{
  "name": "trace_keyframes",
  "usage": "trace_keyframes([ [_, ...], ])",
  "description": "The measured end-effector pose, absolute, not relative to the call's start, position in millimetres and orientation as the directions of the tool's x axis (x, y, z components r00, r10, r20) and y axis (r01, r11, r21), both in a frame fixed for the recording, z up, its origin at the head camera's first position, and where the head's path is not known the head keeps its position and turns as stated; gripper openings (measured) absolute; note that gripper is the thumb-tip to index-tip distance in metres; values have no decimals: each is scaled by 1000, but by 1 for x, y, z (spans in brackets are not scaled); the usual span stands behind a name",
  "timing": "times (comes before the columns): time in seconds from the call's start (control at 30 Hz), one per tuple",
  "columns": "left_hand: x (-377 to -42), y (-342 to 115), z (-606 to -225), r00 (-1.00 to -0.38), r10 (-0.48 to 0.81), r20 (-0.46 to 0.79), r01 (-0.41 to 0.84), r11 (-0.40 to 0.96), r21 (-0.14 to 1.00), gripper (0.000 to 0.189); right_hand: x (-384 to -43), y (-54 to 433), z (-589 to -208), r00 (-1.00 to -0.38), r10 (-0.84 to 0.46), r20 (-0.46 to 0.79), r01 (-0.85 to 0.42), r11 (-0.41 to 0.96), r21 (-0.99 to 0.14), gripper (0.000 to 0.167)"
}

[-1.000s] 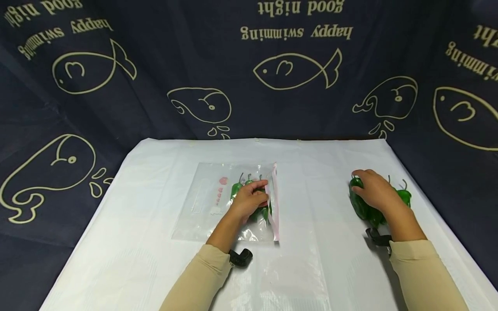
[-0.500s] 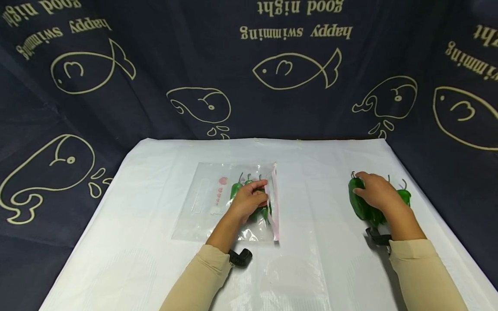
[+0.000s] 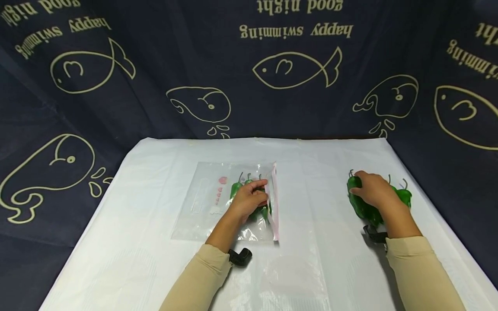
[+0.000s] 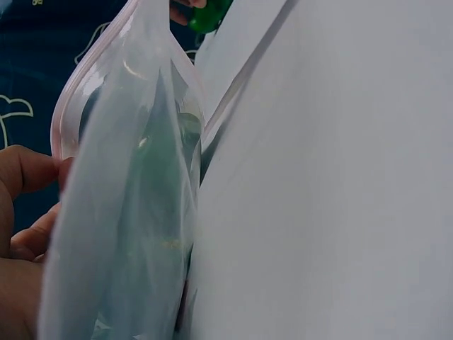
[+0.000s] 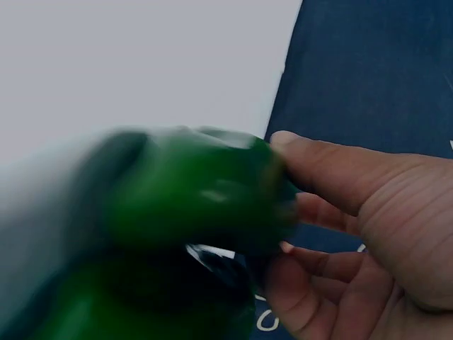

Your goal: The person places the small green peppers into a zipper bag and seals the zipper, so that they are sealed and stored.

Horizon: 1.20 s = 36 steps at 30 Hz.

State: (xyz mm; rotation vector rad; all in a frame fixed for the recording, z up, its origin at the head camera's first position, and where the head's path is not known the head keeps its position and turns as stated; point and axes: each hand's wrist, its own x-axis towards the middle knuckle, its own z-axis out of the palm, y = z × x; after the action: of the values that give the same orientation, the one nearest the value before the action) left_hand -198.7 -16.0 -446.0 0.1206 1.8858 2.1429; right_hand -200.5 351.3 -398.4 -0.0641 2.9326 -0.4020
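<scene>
A clear zip bag (image 3: 202, 216) with a pink edge lies on the table with several green peppers (image 3: 235, 189) inside. My left hand (image 3: 246, 201) pinches the pink-edged mouth of this bag; in the left wrist view the mouth (image 4: 58, 120) gapes, with thumb and fingertips at its rim. Over at the right, my right hand (image 3: 375, 190) grips a long green pepper (image 3: 355, 196) near its stem end. Blurred in the right wrist view, that pepper (image 5: 205, 184) sits between thumb and fingers. Other green peppers (image 3: 405, 198) lie beside and partly under the right hand.
A white cover (image 3: 148, 190) spreads over the table. Behind and at both sides hangs a dark blue cloth (image 3: 241, 112) printed with fish and words. A sheet of clear plastic (image 3: 292, 276) lies along the near middle of the table.
My right hand has shifted slightly to the left over the last half second, and the pepper's stem end has moved a little left with it. The left hand and the bag stay in place.
</scene>
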Motion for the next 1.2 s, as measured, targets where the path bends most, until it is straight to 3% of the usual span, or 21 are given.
trace_keyframes([
  [1.2, -197, -17, -446, -957, 266, -111, -135, -74, 988, 54, -204, 345, -395, -970, -59, -237, 22, 946, -324, 70],
])
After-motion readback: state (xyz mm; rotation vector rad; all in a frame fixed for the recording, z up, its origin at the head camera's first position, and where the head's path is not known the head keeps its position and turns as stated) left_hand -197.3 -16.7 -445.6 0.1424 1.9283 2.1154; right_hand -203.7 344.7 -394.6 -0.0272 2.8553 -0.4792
